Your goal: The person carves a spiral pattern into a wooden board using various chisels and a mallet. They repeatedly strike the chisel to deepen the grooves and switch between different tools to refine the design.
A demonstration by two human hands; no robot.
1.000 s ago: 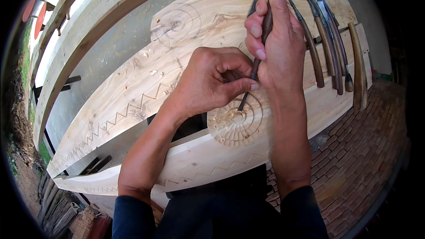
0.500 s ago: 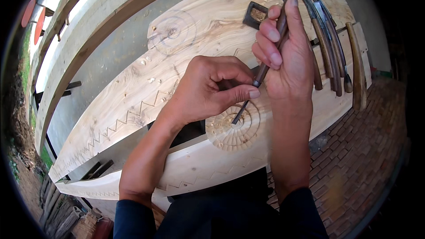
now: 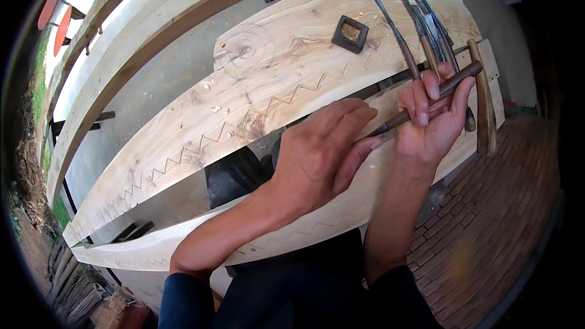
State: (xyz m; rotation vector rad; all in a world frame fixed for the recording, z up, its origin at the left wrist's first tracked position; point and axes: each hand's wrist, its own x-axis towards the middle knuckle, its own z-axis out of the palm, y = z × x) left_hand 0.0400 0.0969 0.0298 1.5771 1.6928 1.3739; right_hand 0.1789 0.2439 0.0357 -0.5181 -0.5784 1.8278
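Observation:
In my right hand (image 3: 429, 119) is a carving chisel (image 3: 436, 99), its dark wooden handle slanting up to the right across the palm. My left hand (image 3: 326, 146) hovers over the near board, fingers stretched out and thumb apart, right beside the chisel's metal end. That hand hides the blade tip and the carved round pattern on the near board. A carved zigzag line (image 3: 268, 111) runs along the far board (image 3: 183, 119). Fainter zigzags mark the near board (image 3: 146, 253).
Several more chisels (image 3: 399, 39) lie at the right, next to a wooden mallet-like stick (image 3: 484, 103). A small dark square dish (image 3: 350, 33) rests on the far board, near pencilled circles (image 3: 244, 52). Brick paving (image 3: 475, 207) shows at lower right; curved beams (image 3: 122, 67) stand upper left.
My right hand has moved right and tilted the chisel flatter, lifting it off the carved round pattern. My left hand has shifted right and its fingers have straightened from their pinch on the chisel.

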